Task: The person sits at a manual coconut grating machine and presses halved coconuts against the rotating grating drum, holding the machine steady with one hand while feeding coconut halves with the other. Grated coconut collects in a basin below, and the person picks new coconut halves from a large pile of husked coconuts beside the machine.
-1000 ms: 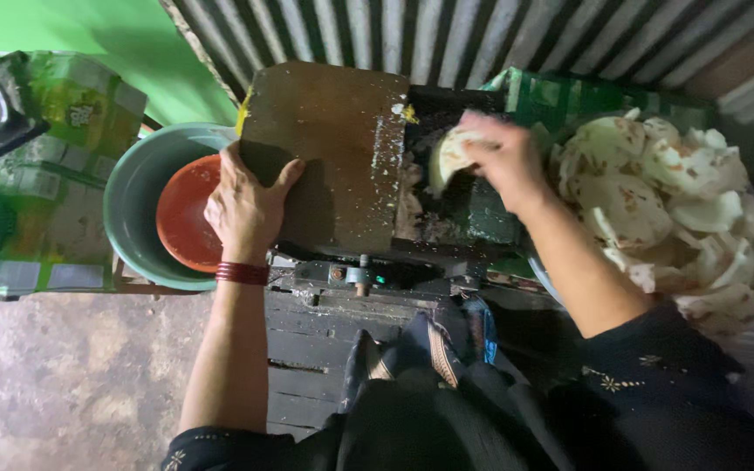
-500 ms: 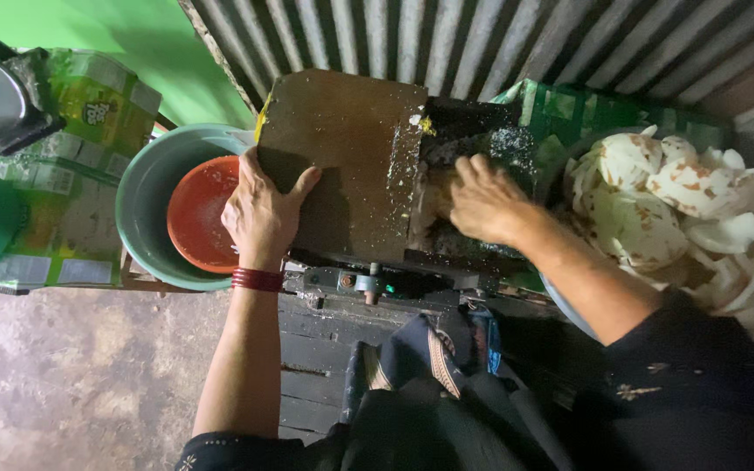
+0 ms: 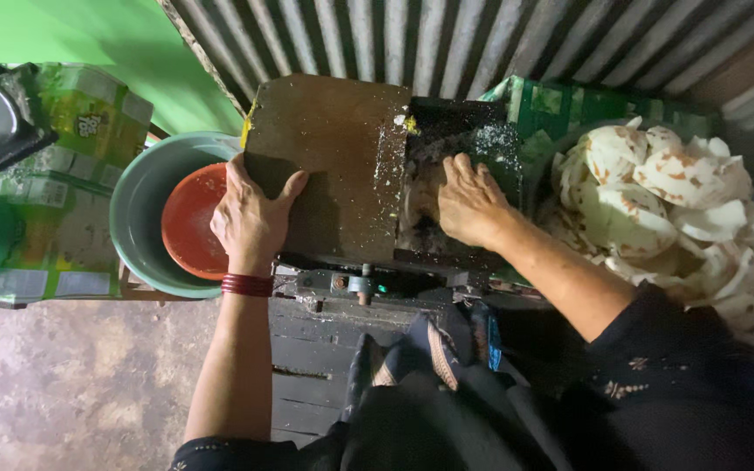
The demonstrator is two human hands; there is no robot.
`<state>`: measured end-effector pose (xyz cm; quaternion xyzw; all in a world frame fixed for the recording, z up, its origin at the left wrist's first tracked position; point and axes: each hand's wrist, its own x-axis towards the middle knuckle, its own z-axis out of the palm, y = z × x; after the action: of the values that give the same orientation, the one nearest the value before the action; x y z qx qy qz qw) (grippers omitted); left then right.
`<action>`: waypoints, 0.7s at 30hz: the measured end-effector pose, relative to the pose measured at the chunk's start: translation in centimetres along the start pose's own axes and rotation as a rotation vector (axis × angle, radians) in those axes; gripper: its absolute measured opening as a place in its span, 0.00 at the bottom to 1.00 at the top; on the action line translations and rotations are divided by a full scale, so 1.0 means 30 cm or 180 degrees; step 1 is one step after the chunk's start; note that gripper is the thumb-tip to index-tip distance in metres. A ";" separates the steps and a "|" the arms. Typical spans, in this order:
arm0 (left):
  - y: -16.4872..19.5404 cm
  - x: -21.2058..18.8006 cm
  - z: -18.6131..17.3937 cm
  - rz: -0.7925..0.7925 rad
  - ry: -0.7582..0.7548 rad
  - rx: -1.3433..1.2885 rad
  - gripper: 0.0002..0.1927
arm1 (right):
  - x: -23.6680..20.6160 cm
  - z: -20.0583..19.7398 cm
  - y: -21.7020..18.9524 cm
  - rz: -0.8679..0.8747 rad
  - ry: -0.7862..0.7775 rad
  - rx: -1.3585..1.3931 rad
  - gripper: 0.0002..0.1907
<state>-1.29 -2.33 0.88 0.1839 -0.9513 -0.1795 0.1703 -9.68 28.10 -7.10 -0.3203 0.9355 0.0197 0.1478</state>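
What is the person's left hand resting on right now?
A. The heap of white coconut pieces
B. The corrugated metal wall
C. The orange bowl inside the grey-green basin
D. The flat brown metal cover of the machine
D: the left hand lies flat on the edge of the flat brown metal cover, beside the orange bowl but not in it, while the right hand presses into the machine's opening.

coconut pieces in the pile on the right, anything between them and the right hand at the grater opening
Nothing visible does. The right hand presses a white piece into the machine's dark opening, and the coconut pile sits just to its right, with open space between.
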 end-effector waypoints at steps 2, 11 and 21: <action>-0.005 0.002 0.002 -0.0069 -0.0105 0.0001 0.44 | -0.006 -0.003 0.036 -0.0236 0.0319 0.0362 0.21; -0.008 0.003 0.006 0.0086 0.0063 -0.0062 0.45 | -0.017 -0.052 -0.032 -0.0095 -0.0111 -0.0291 0.18; 0.007 0.012 -0.005 -0.0017 0.0026 0.0048 0.44 | -0.006 -0.022 -0.050 -0.0126 0.0143 -0.0548 0.20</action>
<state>-1.61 -2.33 1.19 0.1884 -0.9515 -0.1719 0.1723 -8.81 26.94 -6.35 -0.3505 0.9269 0.0899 0.0990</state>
